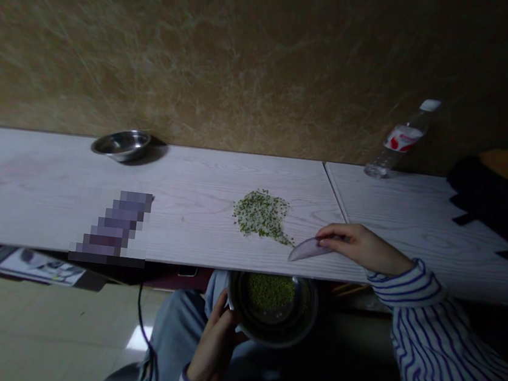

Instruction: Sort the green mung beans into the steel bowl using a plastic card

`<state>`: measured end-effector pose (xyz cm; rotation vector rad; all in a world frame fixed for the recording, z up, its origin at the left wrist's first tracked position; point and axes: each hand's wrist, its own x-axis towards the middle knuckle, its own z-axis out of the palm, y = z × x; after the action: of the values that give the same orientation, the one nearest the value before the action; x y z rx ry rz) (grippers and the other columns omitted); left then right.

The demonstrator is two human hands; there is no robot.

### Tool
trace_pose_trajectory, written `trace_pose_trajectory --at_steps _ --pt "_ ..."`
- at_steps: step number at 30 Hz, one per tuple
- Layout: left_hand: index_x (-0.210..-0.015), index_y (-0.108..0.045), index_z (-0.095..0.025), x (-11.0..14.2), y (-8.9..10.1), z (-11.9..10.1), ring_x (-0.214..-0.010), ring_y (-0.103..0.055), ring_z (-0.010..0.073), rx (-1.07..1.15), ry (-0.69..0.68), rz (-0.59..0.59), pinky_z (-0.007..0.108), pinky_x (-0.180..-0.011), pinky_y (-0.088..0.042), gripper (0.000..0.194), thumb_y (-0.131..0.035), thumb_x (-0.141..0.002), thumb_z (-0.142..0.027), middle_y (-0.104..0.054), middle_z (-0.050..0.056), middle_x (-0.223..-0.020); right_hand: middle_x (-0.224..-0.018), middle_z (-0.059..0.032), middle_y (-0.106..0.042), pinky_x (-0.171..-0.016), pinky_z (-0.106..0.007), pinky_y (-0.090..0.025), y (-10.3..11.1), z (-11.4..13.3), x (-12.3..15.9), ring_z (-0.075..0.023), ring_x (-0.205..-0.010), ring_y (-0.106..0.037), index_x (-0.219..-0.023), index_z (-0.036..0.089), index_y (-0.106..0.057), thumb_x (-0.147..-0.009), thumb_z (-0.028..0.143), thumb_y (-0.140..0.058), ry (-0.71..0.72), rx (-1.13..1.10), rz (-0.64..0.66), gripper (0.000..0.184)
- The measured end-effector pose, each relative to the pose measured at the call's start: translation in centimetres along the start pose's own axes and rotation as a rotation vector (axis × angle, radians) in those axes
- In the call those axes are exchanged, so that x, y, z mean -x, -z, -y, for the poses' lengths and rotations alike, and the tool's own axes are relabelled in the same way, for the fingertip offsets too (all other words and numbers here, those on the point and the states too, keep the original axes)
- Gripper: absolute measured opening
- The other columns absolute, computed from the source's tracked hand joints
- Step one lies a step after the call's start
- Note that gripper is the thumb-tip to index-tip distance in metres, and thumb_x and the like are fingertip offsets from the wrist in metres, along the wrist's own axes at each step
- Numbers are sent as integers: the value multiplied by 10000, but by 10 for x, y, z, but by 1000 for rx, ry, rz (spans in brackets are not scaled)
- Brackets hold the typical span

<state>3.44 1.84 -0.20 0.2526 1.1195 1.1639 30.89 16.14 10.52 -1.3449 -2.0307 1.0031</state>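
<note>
My left hand (219, 337) grips the rim of a steel bowl (308, 325) over my lap, just below the table's front edge. Inside it lies a layer of small green beans (270, 292). My right hand (360, 246) pinches a thin, translucent, purplish scraper-like piece (306, 250) with a curved edge, low over the table. The tip of this piece is close to a trail of grains at the lower right of a loose pile (260, 214). Green beans and white rice-like grains are mixed in the pile.
An empty steel bowl (124, 146) sits by the wall at the left. A pixelated flat object (114, 226) lies nearer. At the right stand a plastic bottle (401, 140) and dark cloth (499, 209). A black cable (142, 309) hangs below the table edge.
</note>
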Motion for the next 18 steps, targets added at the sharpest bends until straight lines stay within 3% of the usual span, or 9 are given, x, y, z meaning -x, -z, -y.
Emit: trace_pose_trajectory --at_steps 9,14,18 --pt "-1500 -439 -242 -5 0 1 -1052 -631 296 -19 20 -6 369 -740 -533 786 -685 -755 -283 -665 139 -1278 -911 -64 -769 -820 -338 -509 -5 -1 -55 -197 -857 -679 -951 179 -775 -800 421 -678 52 -43 242 301" --pt "-1536 -376 -195 -7 1 1 -1076 -612 308 -14 15 28 372 -726 -530 820 -678 -779 -293 -635 174 -1323 -946 -80 -754 -841 -356 -494 -16 -1 -84 -198 -881 -662 -997 163 -767 -790 426 -687 72 -92 304 344" --pt "-1534 -378 -192 -7 1 -1 -1028 -620 293 -26 20 -20 373 -723 -526 838 -689 -759 -270 -646 163 -1307 -954 -68 -751 -864 -366 -485 -24 2 -100 -196 -900 -655 -973 172 -767 -781 397 -703 104 -130 305 303"
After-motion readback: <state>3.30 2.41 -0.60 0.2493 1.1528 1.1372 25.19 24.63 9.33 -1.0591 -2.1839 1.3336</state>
